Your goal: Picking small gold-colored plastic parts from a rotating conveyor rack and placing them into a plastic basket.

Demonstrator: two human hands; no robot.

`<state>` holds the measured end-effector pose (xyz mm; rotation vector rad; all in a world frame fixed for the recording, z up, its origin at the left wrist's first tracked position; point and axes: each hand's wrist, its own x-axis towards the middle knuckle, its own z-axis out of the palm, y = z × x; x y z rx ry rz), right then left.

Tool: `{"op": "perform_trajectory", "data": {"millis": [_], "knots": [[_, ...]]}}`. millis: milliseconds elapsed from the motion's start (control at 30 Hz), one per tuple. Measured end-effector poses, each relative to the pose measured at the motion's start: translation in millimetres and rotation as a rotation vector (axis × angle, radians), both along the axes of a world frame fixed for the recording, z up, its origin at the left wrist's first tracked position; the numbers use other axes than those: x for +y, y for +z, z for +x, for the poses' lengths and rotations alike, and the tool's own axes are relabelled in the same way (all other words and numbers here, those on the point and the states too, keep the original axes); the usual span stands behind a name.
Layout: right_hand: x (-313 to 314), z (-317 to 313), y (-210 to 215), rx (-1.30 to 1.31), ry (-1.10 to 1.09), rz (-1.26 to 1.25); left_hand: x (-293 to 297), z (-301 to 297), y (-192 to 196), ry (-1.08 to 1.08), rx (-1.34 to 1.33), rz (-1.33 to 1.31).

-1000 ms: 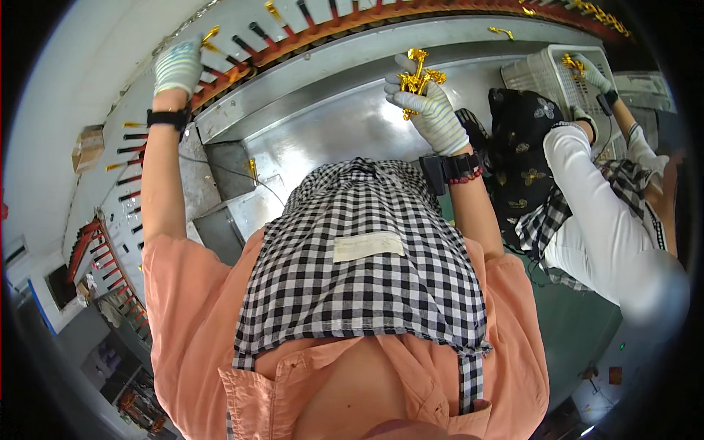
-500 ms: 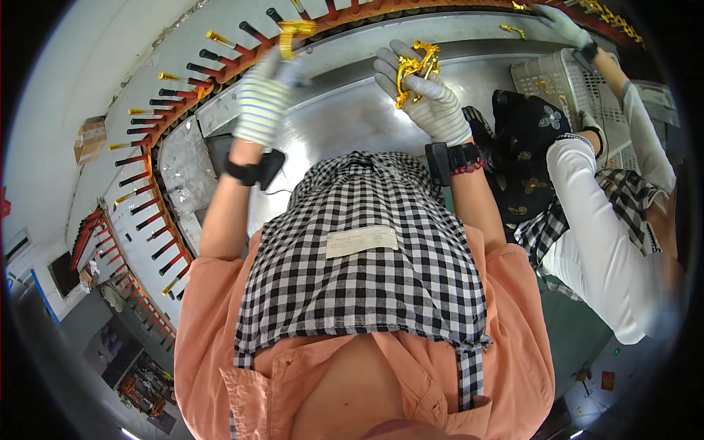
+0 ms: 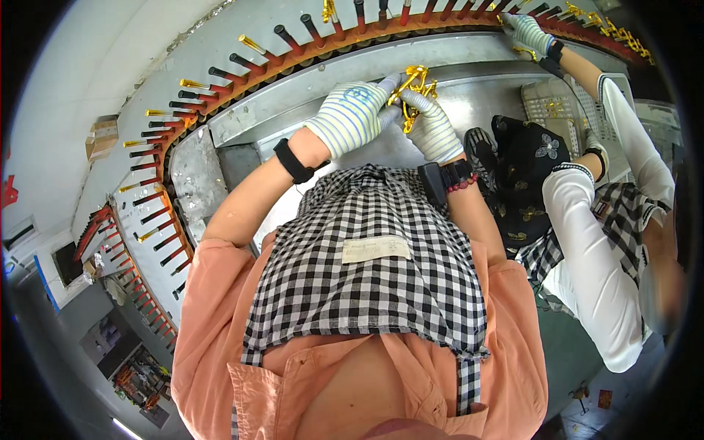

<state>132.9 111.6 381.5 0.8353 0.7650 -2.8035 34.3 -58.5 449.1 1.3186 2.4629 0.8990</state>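
My right hand [image 3: 438,133], in a striped work glove, is closed around a small bunch of shiny gold-coloured ornate metal pieces [image 3: 415,82] with curved, branching shapes. My left hand [image 3: 350,117], gloved the same way, reaches across to them. Its thumb and fingertips close on one of the gold pieces at the left side of the bunch. Both hands meet above a metal work surface [image 3: 480,99], in front of the curved line of pegs. Exactly how the fingertips grip is partly hidden by the glove.
A curved conveyor [image 3: 293,60] carries upright red-and-black pegs, some with gold-coloured tops or pieces. At right, a co-worker's gloved hand [image 3: 529,33] touches the line. Nearby stand a light perforated plastic crate [image 3: 539,95] and a black flowered cloth [image 3: 524,147].
My left hand has come from the pegs, where it held a gold piece, down and right to the bunch in my right hand. The pegs have shifted right. The co-worker's hand has moved left.
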Motion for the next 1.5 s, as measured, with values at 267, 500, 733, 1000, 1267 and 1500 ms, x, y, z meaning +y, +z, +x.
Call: {"op": "perform_trajectory", "data": {"millis": [267,500,733,1000,1267,1500], "knots": [[-15.2,-8.0,17.5,0.074,-0.012,-0.049,7.1,16.6,-19.4,-0.014,0.33,-0.577],[18.0,-4.8,-15.5,-0.129,0.218,0.176,-58.4,-21.2,8.4,-0.037,0.376,-0.248],[40.7,17.6,-18.4,0.088,0.055,0.117,-121.1,-150.1,1.8,0.645,0.317,-0.317],[22.7,6.6,6.9,0.245,0.185,-0.006,-196.5,-188.8,-37.2,0.775,-0.298,-0.453],[23.9,7.7,5.8,0.217,0.311,0.246,-182.4,-138.0,40.6,0.629,0.216,-1.055],[10.8,15.1,17.9,0.147,0.314,0.397,-103.0,-120.8,41.8,0.714,-0.162,-0.112]]}}
